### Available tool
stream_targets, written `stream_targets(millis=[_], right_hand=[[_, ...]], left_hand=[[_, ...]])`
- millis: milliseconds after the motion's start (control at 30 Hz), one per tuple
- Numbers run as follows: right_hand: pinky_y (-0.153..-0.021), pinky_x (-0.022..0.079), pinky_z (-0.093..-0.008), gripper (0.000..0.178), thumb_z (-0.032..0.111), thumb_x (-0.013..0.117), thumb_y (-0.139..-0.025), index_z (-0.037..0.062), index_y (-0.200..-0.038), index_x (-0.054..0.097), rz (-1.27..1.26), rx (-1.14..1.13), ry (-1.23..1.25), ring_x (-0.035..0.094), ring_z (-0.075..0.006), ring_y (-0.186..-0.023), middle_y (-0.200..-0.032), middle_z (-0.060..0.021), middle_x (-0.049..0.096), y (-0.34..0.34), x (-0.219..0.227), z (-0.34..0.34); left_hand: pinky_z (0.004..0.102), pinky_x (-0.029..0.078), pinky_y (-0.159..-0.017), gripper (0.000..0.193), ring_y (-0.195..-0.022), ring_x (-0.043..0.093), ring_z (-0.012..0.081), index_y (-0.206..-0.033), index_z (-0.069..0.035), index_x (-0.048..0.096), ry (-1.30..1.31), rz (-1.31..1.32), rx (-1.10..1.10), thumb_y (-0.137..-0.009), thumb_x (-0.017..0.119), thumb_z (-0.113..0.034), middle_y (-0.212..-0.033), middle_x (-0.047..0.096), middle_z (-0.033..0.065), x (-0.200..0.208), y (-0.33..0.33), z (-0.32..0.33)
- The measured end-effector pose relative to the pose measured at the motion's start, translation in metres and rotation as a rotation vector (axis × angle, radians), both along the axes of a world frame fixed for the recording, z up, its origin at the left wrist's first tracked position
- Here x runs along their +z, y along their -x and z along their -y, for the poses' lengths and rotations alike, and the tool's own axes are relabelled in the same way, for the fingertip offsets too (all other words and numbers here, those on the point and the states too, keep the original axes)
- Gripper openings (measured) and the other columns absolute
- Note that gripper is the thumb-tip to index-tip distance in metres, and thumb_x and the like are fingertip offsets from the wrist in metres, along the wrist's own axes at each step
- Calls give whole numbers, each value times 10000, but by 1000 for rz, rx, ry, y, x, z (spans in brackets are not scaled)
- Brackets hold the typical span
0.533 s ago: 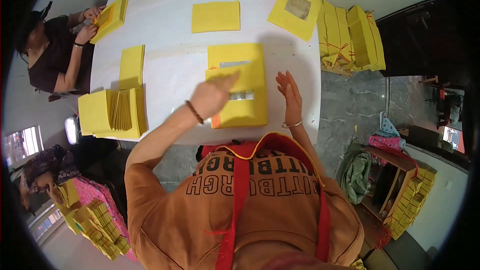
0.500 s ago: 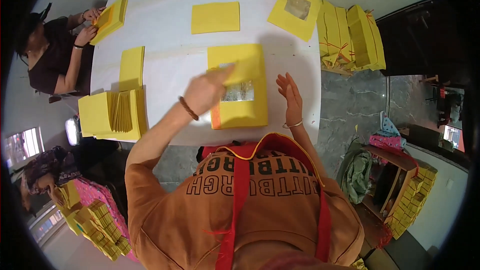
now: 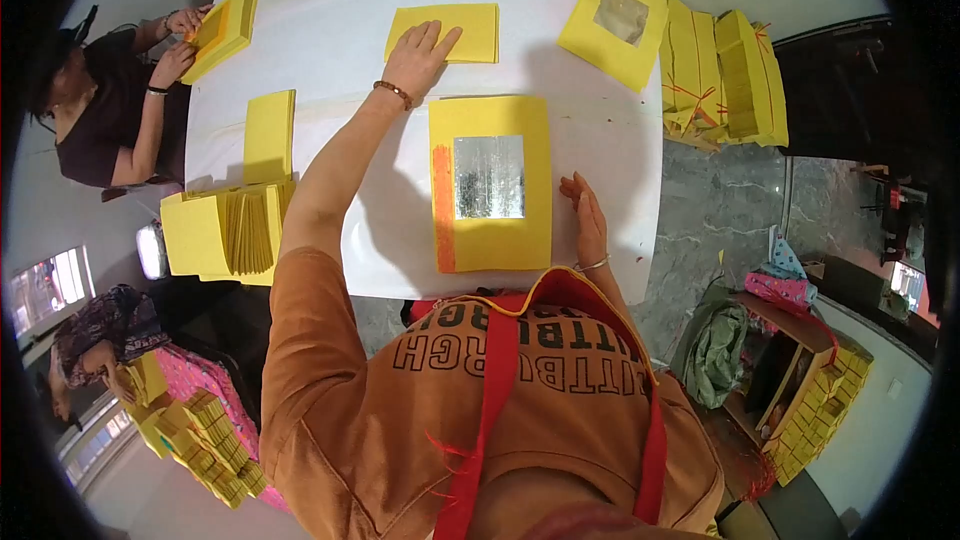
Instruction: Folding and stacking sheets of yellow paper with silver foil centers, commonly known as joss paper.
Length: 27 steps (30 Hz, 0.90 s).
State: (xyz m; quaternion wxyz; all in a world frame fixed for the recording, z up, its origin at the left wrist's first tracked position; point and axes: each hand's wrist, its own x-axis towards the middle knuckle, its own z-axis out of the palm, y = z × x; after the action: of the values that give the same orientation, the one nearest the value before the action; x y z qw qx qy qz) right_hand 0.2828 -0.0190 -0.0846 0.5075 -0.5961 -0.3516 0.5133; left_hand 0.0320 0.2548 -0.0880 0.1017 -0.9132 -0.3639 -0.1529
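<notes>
My left hand (image 3: pixel 417 60) reaches out to the far side of the table, its fingers spread flat on a folded stack of yellow paper (image 3: pixel 475 32). Closer to me lies a yellow paper sheet (image 3: pixel 495 248) with a silver foil square (image 3: pixel 489 175) in its middle and an orange strip (image 3: pixel 443 210) along its left side. Just right of that sheet, my right hand (image 3: pixel 586 220) rests with fingers extended and nothing in them; I cannot tell whether it touches the sheet's edge.
Another foil-marked yellow stack (image 3: pixel 600 45) lies at the far right, beside tied yellow bundles (image 3: pixel 745 80). Folded yellow paper (image 3: pixel 215 235) stands at the table's left edge. A co-worker (image 3: pixel 110 110) handles a yellow stack (image 3: pixel 235 30) there. The white table (image 3: pixel 390 230) ends close to my body.
My left hand has moved from over the foil-marked sheet, away from me, onto the folded yellow stack. The foil square now shows whole. My right hand has dropped slightly nearer to me.
</notes>
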Motion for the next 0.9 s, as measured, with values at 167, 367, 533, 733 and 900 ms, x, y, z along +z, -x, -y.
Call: stream_targets(millis=[167, 367, 533, 733, 900], right_hand=[[-1035, 281, -356, 483, 332, 324, -969, -7, -1307, 391, 10, 60, 1, 446, -245, -1179, -1239, -166, 494, 0, -7, 2], [-1008, 321, -333, 423, 255, 350, -967, -18, -1284, 418, 3, 47, -16, 470, -228, -1155, -1214, -168, 517, 2, -7, 4], [-1022, 307, -356, 457, 300, 326, -972, -20, -1288, 408, 27, 79, -7, 461, -248, -1159, -1217, -170, 509, 2, -5, 1], [-926, 411, -361, 313, 191, 417, -899, -42, -1075, 529, 425, 173, 180, 542, -268, -1032, -1105, -177, 571, 5, 4, -10], [-957, 393, -331, 359, 241, 430, -927, -2, -1173, 526, 190, 89, -48, 544, -232, -1055, -1119, -146, 584, 7, -18, 0]], left_hand=[[425, 381, -933, 503, -1127, 464, 324, -1278, -123, 419, 90, -52, 38, -795, 558, -110, -1209, 491, 189, -5, 1, 0], [415, 373, -941, 513, -1134, 457, 319, -1274, -129, 426, 110, 22, 99, -784, 576, -105, -1217, 482, 182, 15, -7, -2], [427, 348, -964, 551, -1166, 426, 318, -1295, -131, 402, 123, -72, 70, -773, 577, -98, -1254, 451, 184, -4, -6, -1], [497, 131, -1077, 771, -1318, 165, 426, -1415, -144, 195, 437, -7, 72, -707, 462, 2, -1418, 202, 256, -31, 1, -14], [432, 15, -1091, 663, -1372, 4, 309, -1435, -131, 139, 773, -137, 280, -908, 388, -447, -1481, 35, 190, -4, -2, -9]])
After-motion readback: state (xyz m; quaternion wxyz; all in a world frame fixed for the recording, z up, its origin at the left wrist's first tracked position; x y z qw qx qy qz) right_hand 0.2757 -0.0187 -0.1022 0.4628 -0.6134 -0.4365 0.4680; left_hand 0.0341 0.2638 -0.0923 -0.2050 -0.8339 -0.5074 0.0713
